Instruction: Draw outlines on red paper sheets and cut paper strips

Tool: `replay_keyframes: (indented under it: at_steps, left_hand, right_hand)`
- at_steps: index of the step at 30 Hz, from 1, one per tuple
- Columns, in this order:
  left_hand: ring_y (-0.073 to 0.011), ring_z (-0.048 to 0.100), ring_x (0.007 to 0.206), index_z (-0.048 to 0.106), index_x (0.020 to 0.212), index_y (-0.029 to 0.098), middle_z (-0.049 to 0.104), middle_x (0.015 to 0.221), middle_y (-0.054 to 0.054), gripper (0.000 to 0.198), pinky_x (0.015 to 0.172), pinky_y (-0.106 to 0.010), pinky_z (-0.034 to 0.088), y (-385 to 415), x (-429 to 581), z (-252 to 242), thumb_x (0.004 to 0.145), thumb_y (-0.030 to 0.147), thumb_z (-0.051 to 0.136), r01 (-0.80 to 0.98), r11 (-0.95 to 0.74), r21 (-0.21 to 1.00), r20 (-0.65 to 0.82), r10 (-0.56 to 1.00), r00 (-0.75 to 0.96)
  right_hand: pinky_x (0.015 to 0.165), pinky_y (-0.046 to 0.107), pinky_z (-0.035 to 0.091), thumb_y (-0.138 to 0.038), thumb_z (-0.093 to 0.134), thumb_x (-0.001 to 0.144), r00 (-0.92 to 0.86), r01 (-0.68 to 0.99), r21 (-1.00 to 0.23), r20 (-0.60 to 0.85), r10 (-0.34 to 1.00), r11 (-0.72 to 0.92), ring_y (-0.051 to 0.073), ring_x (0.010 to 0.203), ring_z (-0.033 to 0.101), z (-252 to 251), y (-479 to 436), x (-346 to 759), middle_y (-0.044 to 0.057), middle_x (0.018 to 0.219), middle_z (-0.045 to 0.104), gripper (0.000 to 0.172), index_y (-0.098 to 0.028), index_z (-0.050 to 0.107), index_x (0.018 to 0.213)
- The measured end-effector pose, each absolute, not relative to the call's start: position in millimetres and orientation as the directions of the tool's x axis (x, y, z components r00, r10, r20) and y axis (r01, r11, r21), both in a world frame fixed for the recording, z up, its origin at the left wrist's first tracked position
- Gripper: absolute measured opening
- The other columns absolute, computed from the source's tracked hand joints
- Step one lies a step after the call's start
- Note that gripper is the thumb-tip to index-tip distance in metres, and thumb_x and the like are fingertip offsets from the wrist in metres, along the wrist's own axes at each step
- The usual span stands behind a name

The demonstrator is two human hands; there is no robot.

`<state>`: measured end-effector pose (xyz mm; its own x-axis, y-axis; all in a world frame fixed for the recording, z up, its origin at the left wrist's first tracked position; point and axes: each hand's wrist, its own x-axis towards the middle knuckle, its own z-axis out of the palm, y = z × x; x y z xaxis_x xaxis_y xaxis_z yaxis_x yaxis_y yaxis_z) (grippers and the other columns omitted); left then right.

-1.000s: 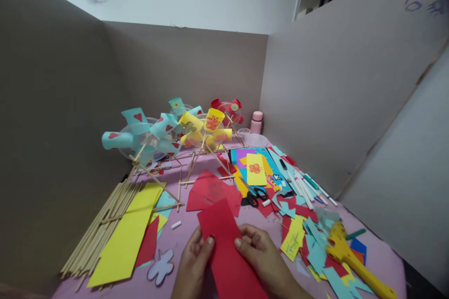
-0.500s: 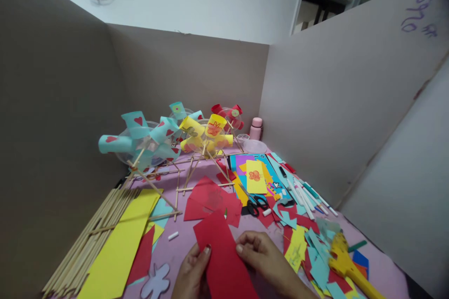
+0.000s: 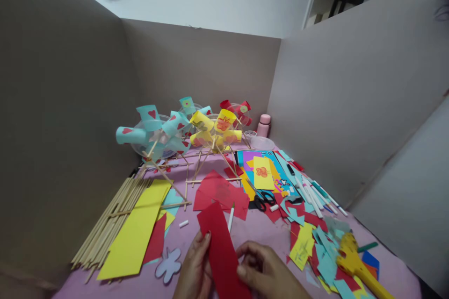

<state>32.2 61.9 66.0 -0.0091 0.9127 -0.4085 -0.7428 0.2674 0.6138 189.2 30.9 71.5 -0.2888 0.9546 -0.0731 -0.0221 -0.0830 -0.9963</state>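
Observation:
A long red paper strip (image 3: 221,247) is held up at the near edge of the table, tilted toward the left at its top. My left hand (image 3: 194,264) grips its left edge, thumb on the front face. On the other side my right hand (image 3: 261,268) pinches the right edge lower down, fingers curled. Just beyond the strip lie a white marker with a green tip (image 3: 230,218) and several overlapping red paper pieces (image 3: 220,191). To the left sits a grey flower-shaped cutout (image 3: 168,265).
Yellow sheets (image 3: 135,238) and bundled sticks (image 3: 105,219) lie left. Stick-framed pinwheels, one blue (image 3: 150,135), one yellow (image 3: 215,131), stand behind. Scissors (image 3: 261,198), markers (image 3: 310,196), paper scraps (image 3: 324,257) and a yellow glue gun (image 3: 358,261) lie right. A pink bottle (image 3: 264,126) stands far back.
The red strip looks narrower, turned or folded along its length. My right hand has shifted lower along its edge. The view has swung left, and the marker behind the strip shows more.

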Motion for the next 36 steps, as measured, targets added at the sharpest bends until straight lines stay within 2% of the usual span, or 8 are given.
replay_keyframes:
  at_steps: [4, 11, 19, 23, 28, 30, 33, 36]
  left_hand:
    - [-0.0122, 0.070, 0.072, 0.066, 0.085, 0.018, 0.073, 0.085, 0.000, 0.024, 0.062, -0.016, 0.055, 59.5, 31.6, 68.4, 0.068, 0.003, 0.074, -0.752, 0.258, 0.607, -0.426, 0.904, -0.034]
    - [-0.0238, 0.070, 0.085, 0.066, 0.097, 0.018, 0.074, 0.089, -0.006, 0.038, 0.075, -0.029, 0.056, 51.1, 35.3, 72.0, 0.063, 0.020, 0.083, -0.693, 0.312, 0.650, -0.233, 0.950, 0.208]
    - [-0.0284, 0.068, 0.092, 0.068, 0.099, 0.015, 0.073, 0.094, -0.012, 0.036, 0.082, -0.036, 0.052, 48.9, 37.7, 73.4, 0.068, 0.028, 0.080, -0.640, 0.303, 0.706, -0.146, 0.947, 0.288]
    - [-0.0253, 0.069, 0.080, 0.068, 0.098, 0.015, 0.074, 0.088, -0.010, 0.035, 0.074, -0.033, 0.053, 49.1, 36.1, 71.7, 0.067, 0.026, 0.080, -0.677, 0.373, 0.635, -0.172, 0.922, 0.346]
    - [-0.0103, 0.058, 0.047, 0.065, 0.081, 0.018, 0.064, 0.056, 0.004, 0.023, 0.047, -0.018, 0.043, 50.8, 32.9, 61.4, 0.067, 0.026, 0.081, -0.644, 0.545, 0.537, -0.248, 0.832, 0.497]
    - [-0.0073, 0.046, 0.034, 0.061, 0.070, 0.018, 0.051, 0.041, 0.008, 0.025, 0.037, -0.016, 0.033, 50.6, 31.2, 59.4, 0.065, 0.030, 0.081, -0.572, 0.637, 0.517, -0.287, 0.758, 0.585]
    - [-0.0066, 0.037, 0.028, 0.055, 0.059, 0.017, 0.042, 0.033, 0.007, 0.027, 0.032, -0.016, 0.025, 49.3, 26.5, 61.7, 0.069, 0.032, 0.076, -0.399, 0.753, 0.523, -0.344, 0.615, 0.710]
    - [-0.0098, 0.039, 0.026, 0.053, 0.055, 0.017, 0.047, 0.034, 0.002, 0.029, 0.030, -0.018, 0.025, 48.6, 18.8, 63.8, 0.075, 0.033, 0.068, -0.245, 0.806, 0.539, -0.385, 0.495, 0.779]
  right_hand:
    - [0.049, 0.022, 0.027, -0.048, 0.063, 0.078, -0.177, 0.153, -0.988, -0.043, 0.983, -0.016, 0.010, 0.052, 0.038, 75.1, 21.9, 182.5, -0.005, 0.055, 0.043, 0.035, -0.014, 0.059, 0.070]
    - [0.042, 0.019, 0.019, -0.067, 0.069, 0.063, -0.092, -0.143, -0.981, -0.118, 0.989, -0.130, 0.005, 0.043, 0.026, 70.2, 33.5, 186.6, -0.011, 0.047, 0.033, 0.054, -0.015, 0.056, 0.072]
    - [0.042, 0.018, 0.026, -0.069, 0.067, 0.063, -0.067, -0.182, -0.975, -0.118, 0.991, -0.128, 0.006, 0.043, 0.037, 70.7, 33.7, 186.7, -0.006, 0.051, 0.046, 0.057, -0.014, 0.057, 0.070]
    - [0.047, 0.019, 0.033, -0.068, 0.063, 0.070, 0.032, -0.192, -0.980, -0.068, 0.997, -0.060, 0.009, 0.050, 0.049, 77.6, 35.4, 188.2, -0.002, 0.058, 0.055, 0.054, -0.013, 0.060, 0.073]
    - [0.053, 0.023, 0.040, -0.060, 0.060, 0.078, 0.092, -0.124, -0.991, 0.044, 0.995, 0.055, 0.015, 0.064, 0.058, 84.3, 36.7, 187.7, 0.007, 0.082, 0.067, 0.045, -0.016, 0.064, 0.089]
    - [0.062, 0.027, 0.045, -0.051, 0.063, 0.079, 0.142, -0.026, -0.990, 0.131, 0.981, 0.136, 0.020, 0.082, 0.060, 86.8, 37.5, 188.5, 0.009, 0.100, 0.065, 0.040, -0.019, 0.063, 0.103]
    - [0.083, 0.032, 0.045, -0.039, 0.071, 0.074, 0.180, 0.111, -0.957, 0.284, 0.942, 0.268, 0.025, 0.113, 0.049, 92.7, 40.1, 192.5, 0.009, 0.131, 0.051, 0.058, -0.026, 0.051, 0.126]
    - [0.089, 0.034, 0.041, -0.035, 0.074, 0.072, 0.120, 0.141, -0.946, 0.310, 0.943, 0.293, 0.024, 0.108, 0.052, 101.7, 43.6, 196.9, 0.006, 0.123, 0.058, 0.050, -0.025, 0.058, 0.119]
